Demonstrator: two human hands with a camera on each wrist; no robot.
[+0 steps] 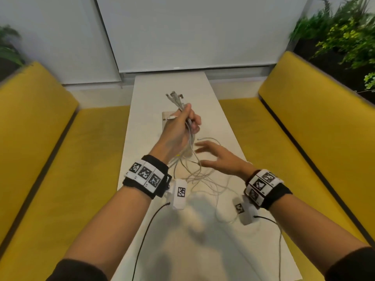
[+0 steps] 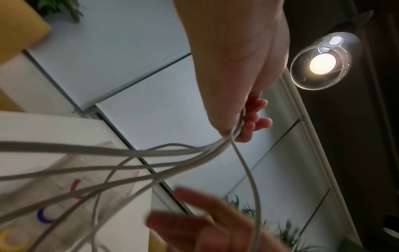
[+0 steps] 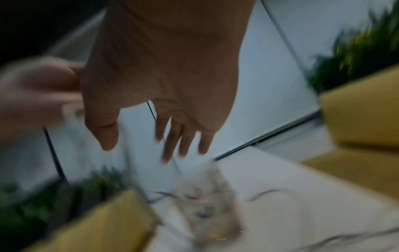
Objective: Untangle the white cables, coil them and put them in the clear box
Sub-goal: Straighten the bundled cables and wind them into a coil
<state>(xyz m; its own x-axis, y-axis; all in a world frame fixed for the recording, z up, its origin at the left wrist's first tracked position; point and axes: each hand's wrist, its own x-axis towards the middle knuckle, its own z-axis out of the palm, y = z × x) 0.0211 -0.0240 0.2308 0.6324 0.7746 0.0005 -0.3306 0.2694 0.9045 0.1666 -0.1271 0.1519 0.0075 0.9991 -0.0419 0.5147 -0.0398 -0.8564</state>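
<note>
White cables [image 1: 188, 126] bunch in my left hand [image 1: 180, 126], fingers curled round them above the bench [image 1: 223, 122], plug ends fanning past the thumb while the tangled remainder trails down onto the white top. My right hand [image 1: 219, 157] hovers just beside the hanging strands, fingers spread wide and holding nothing. The clear box [image 1: 165, 118] sits on the bench behind the left hand, partly hidden. Yellow seats [image 1: 60, 159] flank both sides.
</note>
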